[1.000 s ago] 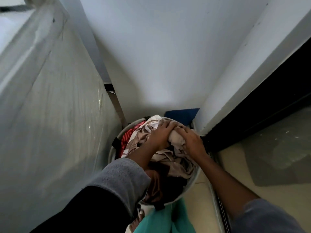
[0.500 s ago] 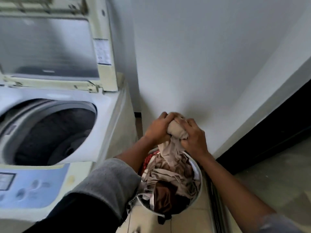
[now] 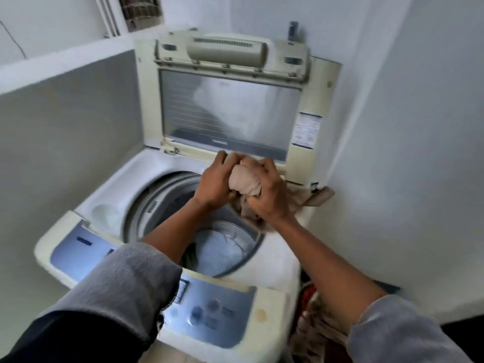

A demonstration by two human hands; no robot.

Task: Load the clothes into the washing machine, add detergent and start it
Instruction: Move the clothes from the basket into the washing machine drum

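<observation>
The beige garment (image 3: 242, 180) was blurred and partly hidden behind the right hand (image 3: 267, 195). A loose end of it trailed over the back right corner of the washing machine (image 3: 277, 263). The left hand (image 3: 214, 184) and the right hand both gripped it above the open drum (image 3: 146, 205), with fingers curled round the bundle. Inside the drum lay a pale blue cloth (image 3: 220, 250). To the right of the machine, a heap of clothes (image 3: 314, 328) was half hidden by the right arm.

Arms extended, left hand (image 3: 214, 185) and right hand (image 3: 271, 196) clench bunched cloth (image 3: 245, 180).
</observation>
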